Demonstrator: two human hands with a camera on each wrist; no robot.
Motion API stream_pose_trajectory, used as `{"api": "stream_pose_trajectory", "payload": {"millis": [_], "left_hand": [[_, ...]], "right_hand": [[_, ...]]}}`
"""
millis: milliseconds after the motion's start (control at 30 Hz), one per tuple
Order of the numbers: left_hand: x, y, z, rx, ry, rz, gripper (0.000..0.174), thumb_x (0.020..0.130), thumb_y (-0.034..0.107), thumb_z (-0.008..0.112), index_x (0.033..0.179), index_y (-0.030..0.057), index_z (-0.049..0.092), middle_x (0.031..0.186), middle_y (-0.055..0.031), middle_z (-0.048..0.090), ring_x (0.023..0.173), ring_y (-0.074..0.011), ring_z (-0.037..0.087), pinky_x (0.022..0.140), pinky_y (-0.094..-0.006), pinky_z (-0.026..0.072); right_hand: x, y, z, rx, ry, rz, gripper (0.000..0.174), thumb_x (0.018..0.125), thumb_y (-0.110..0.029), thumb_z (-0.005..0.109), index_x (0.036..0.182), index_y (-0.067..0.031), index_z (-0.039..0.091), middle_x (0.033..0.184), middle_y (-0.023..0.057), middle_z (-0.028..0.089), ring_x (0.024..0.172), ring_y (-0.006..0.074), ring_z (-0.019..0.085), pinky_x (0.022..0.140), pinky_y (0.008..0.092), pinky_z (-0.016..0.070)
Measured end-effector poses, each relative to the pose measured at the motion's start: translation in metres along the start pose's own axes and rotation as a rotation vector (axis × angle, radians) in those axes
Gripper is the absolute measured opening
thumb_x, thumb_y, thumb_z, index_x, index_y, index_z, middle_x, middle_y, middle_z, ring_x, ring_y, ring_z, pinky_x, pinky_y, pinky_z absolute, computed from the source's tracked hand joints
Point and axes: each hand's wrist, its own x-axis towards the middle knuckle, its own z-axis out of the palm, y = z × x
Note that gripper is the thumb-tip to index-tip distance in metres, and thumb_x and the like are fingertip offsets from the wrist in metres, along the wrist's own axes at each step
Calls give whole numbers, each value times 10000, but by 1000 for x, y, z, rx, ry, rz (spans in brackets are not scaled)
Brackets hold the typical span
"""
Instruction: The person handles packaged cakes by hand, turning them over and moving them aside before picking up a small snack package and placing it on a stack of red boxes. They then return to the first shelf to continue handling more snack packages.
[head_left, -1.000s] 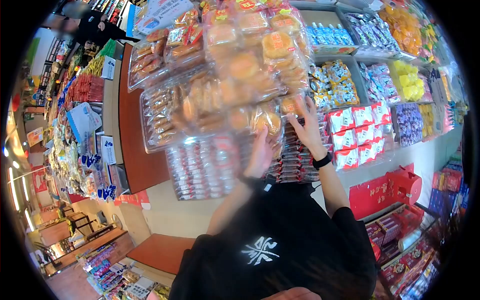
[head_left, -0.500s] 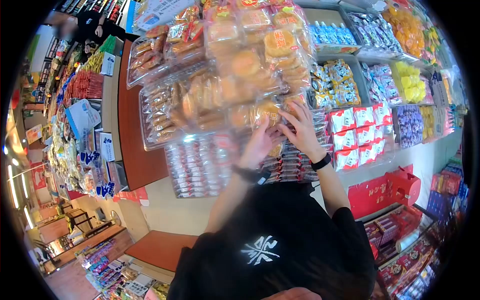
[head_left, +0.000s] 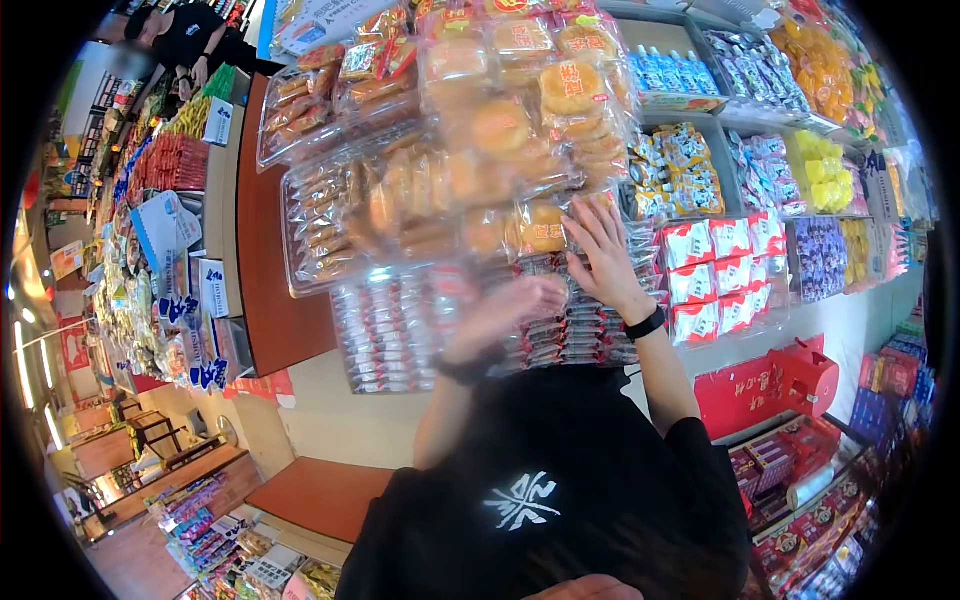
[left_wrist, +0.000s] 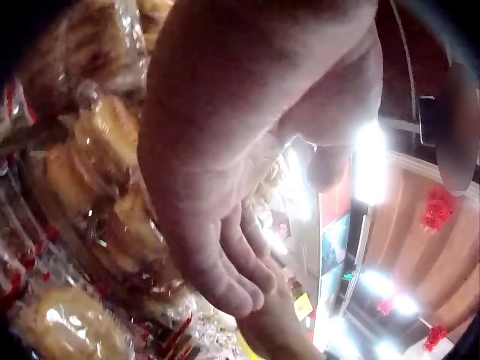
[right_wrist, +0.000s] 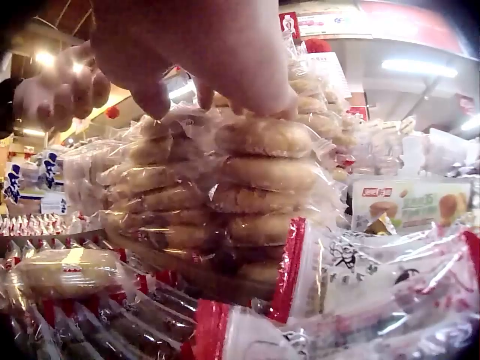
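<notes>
My right hand (head_left: 600, 262) lies over the front of a stack of round cakes (head_left: 543, 228) in clear wrappers, its fingers extended. In the right wrist view its fingertips touch the top of the stacked cakes (right_wrist: 262, 180). My left hand (head_left: 515, 305), blurred in the head view, hovers over rows of red-ended packets (head_left: 575, 335) just nearer my body. Loosely bent fingers and nothing in the palm show on the left hand (left_wrist: 217, 172) in the left wrist view. One wrapped cake (right_wrist: 71, 271) lies loose on those packets.
Clear trays of wrapped pastries (head_left: 330, 215) spread to the left, above a tray of silvery packets (head_left: 385, 330). White-and-red packets (head_left: 695, 275) and bins of yellow sweets (head_left: 825, 168) sit on the right. Another person (head_left: 190, 40) stands at the far upper left.
My left hand has drawn back from the cake stack toward my body. My right hand has shifted slightly left and stays at the stack.
</notes>
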Motion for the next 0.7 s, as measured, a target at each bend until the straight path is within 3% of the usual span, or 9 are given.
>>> {"api": "stream_pose_trajectory", "payload": {"millis": [67,133,233,367,400,500,600,700], "left_hand": [[-16,12,-25,121,17,90,467,1042,374,466,1272,-27,533,1184,-121,648,1087,-223,629,947,-344,490],[-39,34,-38,-72,162,156,450,1041,372,470,1270,-10,539,1174,-120,648,1068,-209,628,909,-342,495],[-56,83,-28,-119,322,333,403,1044,340,474,1264,9,543,1150,-112,650,1028,-180,624,847,-319,496],[-70,64,-87,266,834,402,335,1046,265,484,1257,10,537,1109,-94,652,986,-142,616,793,-268,484],[-69,76,-73,191,902,436,290,1031,203,524,1248,11,538,1093,-74,651,986,-116,609,790,-241,476],[-70,76,-78,215,953,515,258,1013,164,560,1220,10,548,1066,-57,646,974,-117,601,803,-249,470],[-60,71,-87,429,1027,539,233,987,137,598,1182,14,565,1031,-36,641,941,-119,593,826,-247,460],[-48,68,-89,871,1235,483,250,959,146,634,1166,18,574,1021,-48,632,920,-123,589,823,-260,467]], "right_hand": [[0,0,2,24,-12,12,573,846,-104,606,1406,-88,485,1537,157,355,1432,383,284,1185,536,185],[0,-2,4,55,-17,20,580,844,-87,596,1412,-100,480,1542,163,343,1439,383,274,1184,529,184],[0,-1,5,17,-21,7,585,837,-65,582,1411,-115,482,1548,169,332,1443,381,271,1182,526,186],[-3,-1,4,-4,-15,-13,579,823,-45,568,1391,-128,499,1551,172,326,1442,382,274,1179,526,193],[-4,0,4,-5,-19,-11,574,818,-40,562,1383,-123,504,1550,172,326,1441,382,277,1179,527,194],[-6,2,4,-24,-33,-15,548,817,-44,564,1359,-112,515,1550,175,325,1437,383,285,1179,529,197],[-2,-1,0,-27,-30,-25,510,835,-105,618,1336,-106,522,1548,181,324,1432,385,292,1178,533,200],[5,-10,-1,27,10,-5,528,831,-191,699,1322,-105,524,1538,188,331,1423,385,305,1176,535,206]]}}
